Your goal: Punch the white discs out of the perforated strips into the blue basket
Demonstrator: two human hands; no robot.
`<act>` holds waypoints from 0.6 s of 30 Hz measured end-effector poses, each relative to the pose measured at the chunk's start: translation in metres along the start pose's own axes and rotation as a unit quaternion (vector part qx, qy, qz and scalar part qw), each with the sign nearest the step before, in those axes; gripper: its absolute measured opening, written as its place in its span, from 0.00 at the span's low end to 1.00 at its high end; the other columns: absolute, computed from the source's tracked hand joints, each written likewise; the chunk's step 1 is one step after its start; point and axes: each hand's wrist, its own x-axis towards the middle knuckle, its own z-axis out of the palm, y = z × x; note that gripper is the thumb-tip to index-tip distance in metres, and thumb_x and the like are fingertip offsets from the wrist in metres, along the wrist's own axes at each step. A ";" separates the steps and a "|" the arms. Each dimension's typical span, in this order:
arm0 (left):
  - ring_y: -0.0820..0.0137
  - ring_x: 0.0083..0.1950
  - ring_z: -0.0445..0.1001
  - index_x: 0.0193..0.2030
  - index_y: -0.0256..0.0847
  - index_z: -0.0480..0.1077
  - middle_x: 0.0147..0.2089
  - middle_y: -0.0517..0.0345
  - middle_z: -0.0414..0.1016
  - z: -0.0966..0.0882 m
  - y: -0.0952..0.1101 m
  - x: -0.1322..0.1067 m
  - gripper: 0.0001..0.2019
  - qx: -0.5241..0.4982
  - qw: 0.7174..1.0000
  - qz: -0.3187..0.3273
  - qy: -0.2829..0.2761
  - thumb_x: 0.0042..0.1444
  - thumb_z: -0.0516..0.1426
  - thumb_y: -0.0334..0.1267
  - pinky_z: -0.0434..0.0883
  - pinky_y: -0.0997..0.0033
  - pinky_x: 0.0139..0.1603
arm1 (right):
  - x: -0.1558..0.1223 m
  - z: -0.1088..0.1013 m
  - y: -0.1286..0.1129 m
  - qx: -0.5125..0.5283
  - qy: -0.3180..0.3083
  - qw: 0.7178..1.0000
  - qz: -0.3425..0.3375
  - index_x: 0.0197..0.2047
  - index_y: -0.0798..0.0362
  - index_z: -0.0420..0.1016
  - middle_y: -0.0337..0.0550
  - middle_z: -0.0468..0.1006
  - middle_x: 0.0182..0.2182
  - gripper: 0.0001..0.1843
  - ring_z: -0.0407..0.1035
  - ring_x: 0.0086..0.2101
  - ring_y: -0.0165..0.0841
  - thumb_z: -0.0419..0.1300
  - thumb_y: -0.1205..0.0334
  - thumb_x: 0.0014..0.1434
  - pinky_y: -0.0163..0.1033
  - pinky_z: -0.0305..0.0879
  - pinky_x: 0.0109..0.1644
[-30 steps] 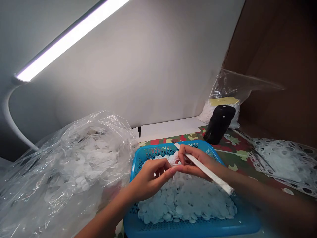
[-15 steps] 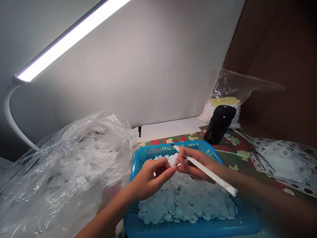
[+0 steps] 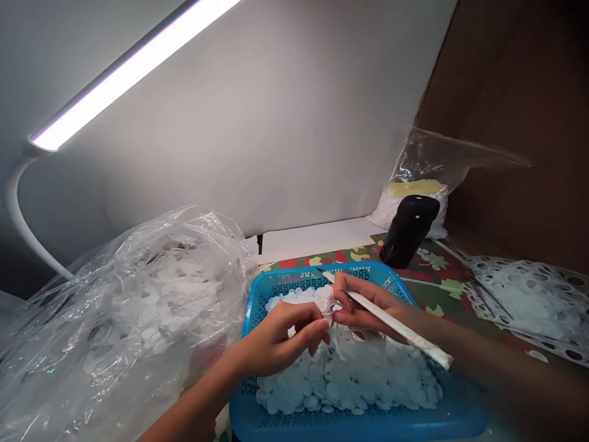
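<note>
My left hand [image 3: 292, 337] is closed over a blue basket [image 3: 350, 426], thumb and curled fingers together at the edge of a thin white sheet piece [image 3: 340, 337]. What exactly lies between those fingertips is partly hidden. Close beside it, my right hand [image 3: 363, 301] grips a slim white-wrapped stick tool [image 3: 400, 331] with a dark pointed tip, slanting from upper left to lower right. Its fingertips also meet the white piece, which seems to have round holes. Beneath both hands, many small white discs [image 3: 313, 374] are heaped in the basket.
A clear plastic bag [image 3: 197, 307] of white discs lies left. Behind the basket's right corner stand a black object [image 3: 409, 230] and another bag [image 3: 386, 209] with a yellow label. Perforated white sheets [image 3: 529, 301] are piled right. A lit lamp [image 3: 138, 73] hangs overhead.
My left hand has shifted slightly down, its fingers more curled. My right hand and the stick tool have moved a little right, and more of the white piece shows below the hands.
</note>
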 end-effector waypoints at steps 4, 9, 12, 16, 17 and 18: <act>0.76 0.25 0.68 0.28 0.36 0.68 0.22 0.59 0.71 0.000 0.000 0.000 0.14 -0.007 1.000 0.014 0.016 0.62 0.49 0.38 0.64 0.77 0.29 | 0.000 -0.002 0.001 0.012 -0.011 1.000 0.003 0.31 0.51 0.53 0.32 0.60 0.24 0.14 0.49 0.20 0.22 0.56 0.55 0.60 0.31 0.45 0.23; 0.76 0.24 0.67 0.31 0.35 0.69 0.22 0.59 0.71 0.003 -0.003 -0.001 0.09 0.004 0.999 0.025 0.027 0.59 0.51 0.35 0.65 0.77 0.28 | 0.000 -0.003 0.003 0.021 -0.013 1.000 0.003 0.32 0.51 0.54 0.32 0.58 0.25 0.14 0.48 0.21 0.23 0.56 0.55 0.60 0.31 0.44 0.23; 0.77 0.24 0.65 0.31 0.35 0.69 0.23 0.60 0.69 0.004 -0.006 -0.002 0.07 0.023 0.999 0.031 0.036 0.57 0.52 0.32 0.64 0.78 0.27 | -0.001 -0.001 0.001 0.001 0.002 1.000 0.000 0.32 0.51 0.55 0.32 0.58 0.25 0.13 0.49 0.23 0.24 0.56 0.57 0.60 0.31 0.45 0.24; 0.76 0.26 0.66 0.28 0.35 0.68 0.24 0.59 0.70 0.003 -0.008 -0.002 0.07 0.032 0.998 0.027 0.047 0.56 0.53 0.33 0.65 0.78 0.28 | -0.001 0.003 -0.003 -0.049 0.031 0.998 0.001 0.32 0.52 0.57 0.34 0.57 0.28 0.10 0.52 0.27 0.25 0.55 0.59 0.61 0.31 0.49 0.28; 0.76 0.26 0.67 0.27 0.36 0.67 0.24 0.59 0.70 0.003 -0.008 -0.002 0.08 0.031 0.998 0.026 0.049 0.56 0.53 0.34 0.65 0.78 0.28 | 0.000 0.003 -0.003 -0.055 0.031 0.998 -0.004 0.32 0.52 0.58 0.34 0.57 0.28 0.10 0.52 0.27 0.25 0.55 0.60 0.61 0.31 0.49 0.29; 0.76 0.26 0.67 0.27 0.36 0.67 0.24 0.59 0.70 0.002 -0.008 -0.002 0.09 0.030 0.998 0.024 0.051 0.57 0.53 0.35 0.65 0.78 0.28 | 0.000 0.003 -0.003 -0.059 0.029 0.998 -0.008 0.32 0.52 0.58 0.34 0.57 0.28 0.09 0.52 0.27 0.26 0.55 0.60 0.61 0.31 0.49 0.29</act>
